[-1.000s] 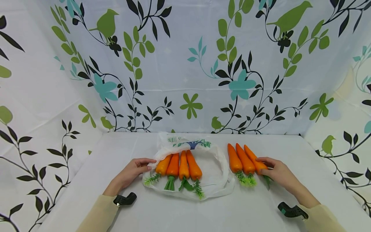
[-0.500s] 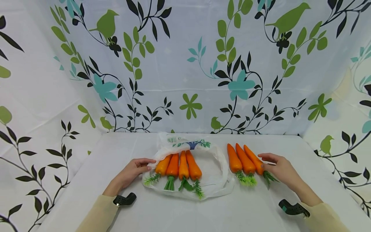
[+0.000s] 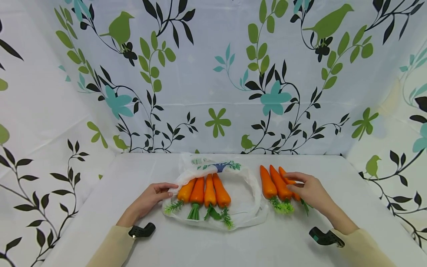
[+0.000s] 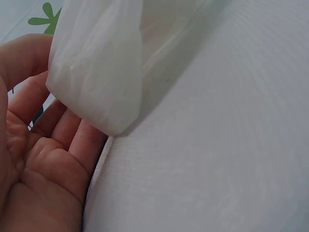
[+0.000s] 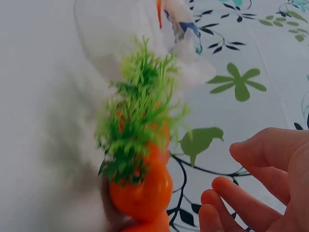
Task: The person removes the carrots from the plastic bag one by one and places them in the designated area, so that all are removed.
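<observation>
A white plastic bag [image 3: 245, 218] lies on the table, its mouth spread toward me. Several orange toy carrots [image 3: 210, 191] with green tops lie side by side in it. My left hand [image 3: 151, 198] pinches the bag's left edge; in the left wrist view, thumb and curled fingers [image 4: 29, 60] are around the thin plastic [image 4: 99, 67]. Three more carrots [image 3: 268, 183] lie right of the bag. My right hand [image 3: 308, 189] is over the rightmost carrot [image 3: 282, 172], partly hiding it. In the right wrist view, its fingers are apart with nothing between them, beside a carrot [image 5: 142, 191].
The white table [image 3: 233, 248] ends at a hanging cloth [image 3: 200, 81] printed with birds, leaves and flowers. Similar cloth hangs on both sides. Each wrist wears a black camera on a band.
My right hand first moved off the rightmost carrot, then back left over it; that carrot now lies closer against its neighbour. The left hand and bag kept their place. The head view shifted slightly.
</observation>
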The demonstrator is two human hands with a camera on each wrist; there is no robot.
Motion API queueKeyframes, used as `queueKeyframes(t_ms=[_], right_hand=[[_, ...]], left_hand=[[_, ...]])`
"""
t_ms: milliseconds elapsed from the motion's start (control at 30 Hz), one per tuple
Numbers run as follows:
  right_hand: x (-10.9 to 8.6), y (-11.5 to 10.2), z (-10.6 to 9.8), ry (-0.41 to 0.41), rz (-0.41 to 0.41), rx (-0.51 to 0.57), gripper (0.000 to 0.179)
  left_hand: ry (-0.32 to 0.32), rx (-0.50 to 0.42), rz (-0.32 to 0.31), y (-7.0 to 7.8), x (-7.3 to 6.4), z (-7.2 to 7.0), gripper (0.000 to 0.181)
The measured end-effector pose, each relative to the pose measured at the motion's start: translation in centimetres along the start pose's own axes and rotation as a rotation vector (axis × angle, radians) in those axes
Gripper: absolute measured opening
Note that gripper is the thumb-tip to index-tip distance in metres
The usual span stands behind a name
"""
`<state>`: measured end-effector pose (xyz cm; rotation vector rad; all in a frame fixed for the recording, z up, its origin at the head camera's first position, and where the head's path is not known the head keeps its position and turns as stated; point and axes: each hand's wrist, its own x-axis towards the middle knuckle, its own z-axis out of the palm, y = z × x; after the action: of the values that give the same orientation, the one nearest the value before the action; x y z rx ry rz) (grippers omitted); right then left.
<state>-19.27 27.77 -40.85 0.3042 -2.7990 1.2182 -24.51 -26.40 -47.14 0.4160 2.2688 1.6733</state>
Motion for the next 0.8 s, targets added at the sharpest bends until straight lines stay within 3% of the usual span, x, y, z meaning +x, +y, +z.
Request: queueKeyframes(t_ms=[400, 800], right_hand=[[1.1, -3.2, 2.3, -0.045, -0.065, -0.004, 0.031], [1.8, -5.0, 5.5, -0.088, -0.14, 0.051, 0.029]], left_hand=[[0.004, -0.003, -0.008, 0.0, 0.0, 0.0, 0.034], [0.009, -0.006, -0.002, 0.0, 0.0, 0.0, 0.035]])
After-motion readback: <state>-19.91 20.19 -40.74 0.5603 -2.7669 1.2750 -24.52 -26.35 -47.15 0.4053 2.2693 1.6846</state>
